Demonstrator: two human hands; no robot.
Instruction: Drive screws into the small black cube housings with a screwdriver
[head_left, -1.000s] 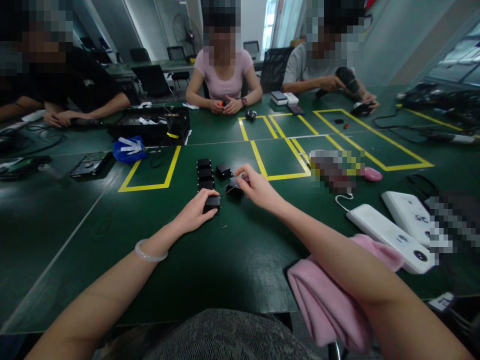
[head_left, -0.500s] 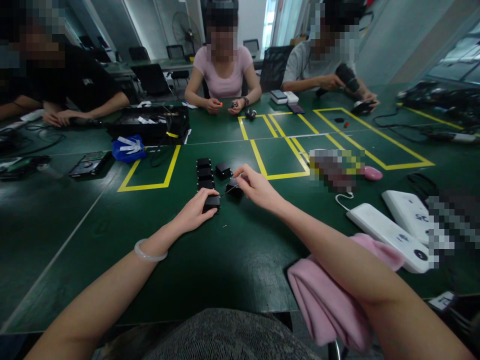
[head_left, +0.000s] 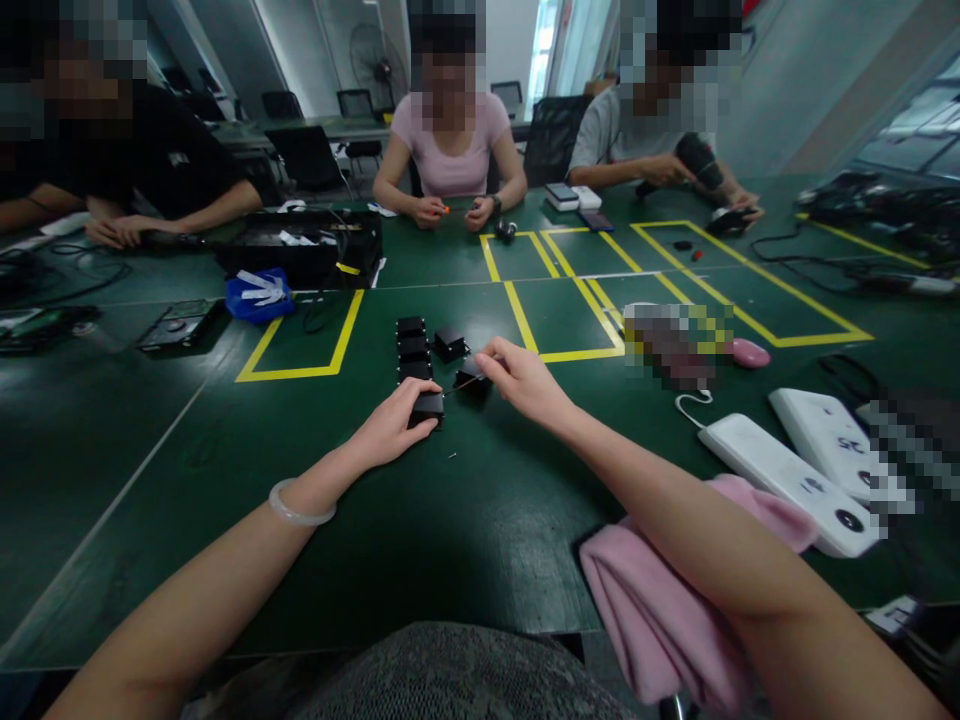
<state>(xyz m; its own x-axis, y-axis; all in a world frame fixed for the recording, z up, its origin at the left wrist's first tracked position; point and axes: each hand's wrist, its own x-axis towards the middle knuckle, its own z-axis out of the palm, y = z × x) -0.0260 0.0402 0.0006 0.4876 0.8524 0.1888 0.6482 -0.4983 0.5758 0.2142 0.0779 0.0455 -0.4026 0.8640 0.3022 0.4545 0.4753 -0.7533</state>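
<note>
My left hand grips a small black box on the table, fingers over its top and thumb along the near side. Between the pinched fingers of my right hand is a thin screwdriver, its handle mostly covered. The shaft points left, with its tip at the right side of the held box. Beyond my left hand stands a row of similar black boxes. Two more lie to the right, one farther back and one behind the shaft. A tiny screw lies nearer me.
Yellow tape marks the green table. White power banks and a pink cloth are at right. A blue bundle and a black case are at left. Several people sit across the table.
My right hand has drawn back slightly to the right with the screwdriver. The left hand keeps its hold on the box. Across the table, a person's hands have moved apart.
</note>
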